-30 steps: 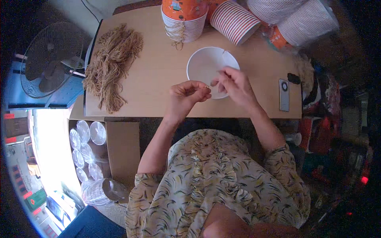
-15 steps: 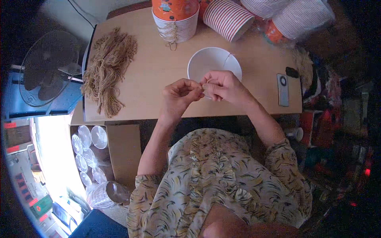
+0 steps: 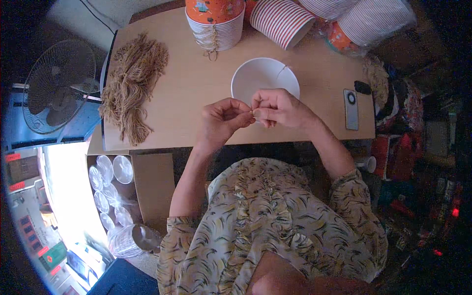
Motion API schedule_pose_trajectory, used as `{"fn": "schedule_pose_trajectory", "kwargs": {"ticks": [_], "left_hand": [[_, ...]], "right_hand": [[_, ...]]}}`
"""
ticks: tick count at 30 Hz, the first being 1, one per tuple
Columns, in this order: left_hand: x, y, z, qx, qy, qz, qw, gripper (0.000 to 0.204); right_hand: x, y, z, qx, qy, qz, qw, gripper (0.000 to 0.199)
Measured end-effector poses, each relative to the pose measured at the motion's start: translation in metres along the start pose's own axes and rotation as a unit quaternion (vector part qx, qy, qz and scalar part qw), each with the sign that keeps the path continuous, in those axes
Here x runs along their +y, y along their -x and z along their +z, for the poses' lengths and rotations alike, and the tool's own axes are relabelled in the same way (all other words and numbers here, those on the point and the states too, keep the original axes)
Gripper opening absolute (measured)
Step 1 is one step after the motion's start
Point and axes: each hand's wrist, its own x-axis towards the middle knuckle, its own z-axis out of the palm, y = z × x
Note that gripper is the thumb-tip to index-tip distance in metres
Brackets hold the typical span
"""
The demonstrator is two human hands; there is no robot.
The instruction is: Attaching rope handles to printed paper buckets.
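My left hand [image 3: 222, 120] and my right hand [image 3: 278, 108] meet fingertip to fingertip just above the near rim of a white paper bowl [image 3: 265, 78] on the wooden table [image 3: 191, 83]. Both pinch a thin brown string [image 3: 281, 71] that runs up from my fingers across the bowl to its far rim. The bowl stands open side up. A heap of brown string pieces [image 3: 130, 88] lies at the table's left end, well away from my hands.
Stacks of orange and red-striped paper bowls [image 3: 216, 22] lie along the far edge. A phone [image 3: 350, 109] rests at the right. A fan [image 3: 59, 91] stands left of the table, and a cardboard box of clear plastic lids [image 3: 110, 187] sits on the floor.
Both hands have drawn back from over the bowl toward its near rim, still pinched together on the string. The bowl stayed in place.
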Motion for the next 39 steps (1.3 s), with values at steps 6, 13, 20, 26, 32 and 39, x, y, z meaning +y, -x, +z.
{"fn": "schedule_pose_trajectory", "kwargs": {"ticks": [6, 13, 20, 26, 32, 39], "left_hand": [[-0.002, 0.0, 0.0, -0.01, 0.031, 0.007, 0.999, 0.008], [-0.008, -0.002, 0.001, -0.012, 0.086, 0.007, 0.996, 0.008], [-0.006, -0.005, 0.001, -0.007, 0.033, 0.002, 0.999, 0.007], [-0.008, -0.004, 0.001, -0.019, 0.058, 0.021, 0.998, 0.006], [-0.008, -0.004, 0.002, -0.022, 0.083, 0.01, 0.996, 0.007], [-0.005, -0.005, 0.003, -0.027, 0.075, 0.001, 0.997, 0.008]], "right_hand": [[-0.003, 0.005, 0.001, 0.009, -0.001, 0.018, 1.0, 0.012], [-0.005, 0.005, -0.004, 0.019, -0.086, 0.003, 0.996, 0.015], [-0.01, 0.005, 0.005, 0.038, 0.025, 0.015, 0.999, 0.016], [0.001, 0.006, 0.002, 0.038, -0.045, 0.013, 0.998, 0.014], [-0.002, 0.008, 0.001, 0.067, -0.106, 0.009, 0.992, 0.016], [-0.002, 0.006, 0.001, 0.051, -0.041, 0.013, 0.998, 0.017]]}}
